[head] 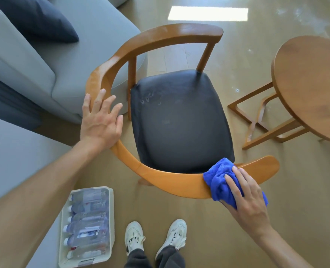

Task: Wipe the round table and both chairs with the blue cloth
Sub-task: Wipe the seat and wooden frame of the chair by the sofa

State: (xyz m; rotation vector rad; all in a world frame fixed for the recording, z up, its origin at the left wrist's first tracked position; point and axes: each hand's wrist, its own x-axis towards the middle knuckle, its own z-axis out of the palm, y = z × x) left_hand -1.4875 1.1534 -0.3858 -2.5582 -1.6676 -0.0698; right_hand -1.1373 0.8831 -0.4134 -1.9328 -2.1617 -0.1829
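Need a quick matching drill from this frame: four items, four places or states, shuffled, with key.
Things:
1. blue cloth
2. left hand
3. basket of bottles
4. round table

Places or states:
A. on the floor beside the white shoes
B. fingers straight, resting on the chair's curved wooden rail
C. to the right of the chair, nothing on the part in view
D. pressed on the rail under the right hand

Pairs: 1-D, 2-B, 3-A, 4-C
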